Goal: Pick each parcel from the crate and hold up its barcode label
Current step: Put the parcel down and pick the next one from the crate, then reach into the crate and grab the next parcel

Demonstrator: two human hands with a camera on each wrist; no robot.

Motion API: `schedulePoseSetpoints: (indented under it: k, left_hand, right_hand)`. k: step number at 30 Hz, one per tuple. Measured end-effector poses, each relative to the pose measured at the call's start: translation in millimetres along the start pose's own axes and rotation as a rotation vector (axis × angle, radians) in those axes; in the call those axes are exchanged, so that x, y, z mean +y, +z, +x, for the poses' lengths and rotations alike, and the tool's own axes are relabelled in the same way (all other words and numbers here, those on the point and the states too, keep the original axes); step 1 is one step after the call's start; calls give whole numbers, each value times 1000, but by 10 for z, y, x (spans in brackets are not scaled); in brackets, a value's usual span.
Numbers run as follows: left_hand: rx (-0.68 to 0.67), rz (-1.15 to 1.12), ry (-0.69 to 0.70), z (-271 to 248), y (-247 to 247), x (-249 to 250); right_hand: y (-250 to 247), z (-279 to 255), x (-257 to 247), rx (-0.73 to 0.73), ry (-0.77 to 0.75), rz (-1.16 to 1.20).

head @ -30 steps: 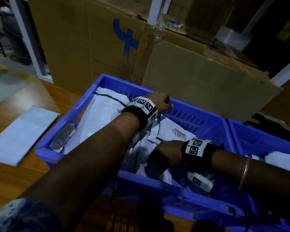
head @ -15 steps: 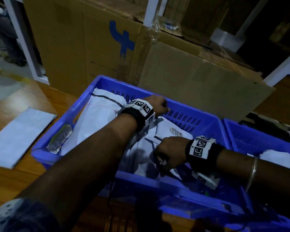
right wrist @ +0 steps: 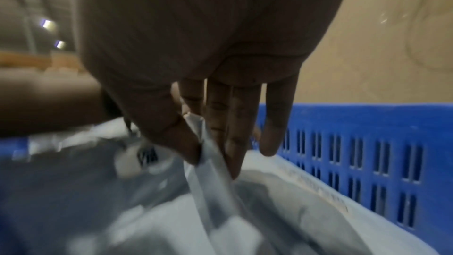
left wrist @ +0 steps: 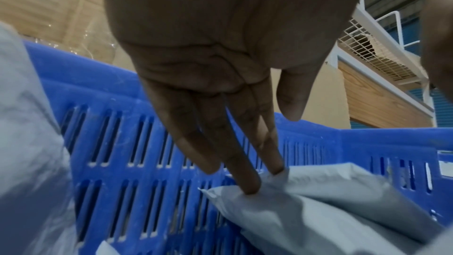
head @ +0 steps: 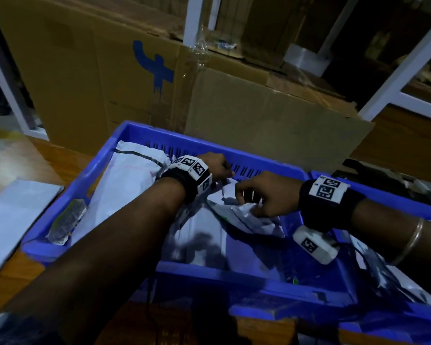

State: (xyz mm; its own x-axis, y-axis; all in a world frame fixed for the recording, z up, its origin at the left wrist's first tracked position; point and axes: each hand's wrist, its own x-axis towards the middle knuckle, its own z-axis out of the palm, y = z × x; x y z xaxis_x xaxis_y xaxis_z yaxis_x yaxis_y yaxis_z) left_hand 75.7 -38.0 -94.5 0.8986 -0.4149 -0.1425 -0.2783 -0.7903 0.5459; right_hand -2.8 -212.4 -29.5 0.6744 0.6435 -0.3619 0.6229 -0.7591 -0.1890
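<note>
A blue crate (head: 139, 130) on the wooden table holds several white-grey poly parcels. My right hand (head: 244, 197) is over the crate's far middle and pinches the crumpled edge of one grey parcel (head: 249, 220) between thumb and fingers. The right wrist view shows that pinch (right wrist: 213, 160) on the parcel's folded edge (right wrist: 215, 181). My left hand (head: 225, 174) is just left of it by the slotted far wall. Its straight fingers (left wrist: 250, 185) press down on a corner of a grey parcel (left wrist: 306, 210). No barcode label shows.
A large white parcel (head: 125, 185) fills the crate's left half, with a small shiny packet (head: 67, 220) beside it. A flat white parcel (head: 15, 215) lies on the table at left. A second blue crate (head: 396, 202) adjoins on the right. Cardboard boxes (head: 259, 115) stand behind.
My right hand has moved up and toward the far wall, lifting the parcel's edge. The barcode label seen earlier is now out of sight. My left hand stayed by the far wall.
</note>
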Motion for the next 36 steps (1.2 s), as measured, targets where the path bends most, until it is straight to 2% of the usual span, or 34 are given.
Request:
schedulePoseSetpoints:
  k: [8, 14, 18, 22, 28, 32, 36]
  left_hand:
    - [-91, 53, -56, -10, 48, -13]
    - [-114, 4, -41, -31, 38, -15]
    - [-154, -136, -40, -25, 87, -33]
    - [-129, -199, -5, -93, 42, 102]
    - [-164, -225, 0, -104, 1, 196]
    - [-150, -244, 76, -68, -11, 115]
    - [-77, -250, 73, -24, -42, 25]
  right_hand:
    - [-236, -186, 90, 162, 59, 143]
    - [-236, -348, 229, 225, 126, 307]
    - [-290, -484, 391, 280, 158, 488]
    - [-322, -513, 514, 392, 208, 615]
    - [-284, -465, 740, 608, 280, 811]
    - [-129, -372, 929, 719, 338, 844]
    - [57, -248, 1007, 773, 379, 805]
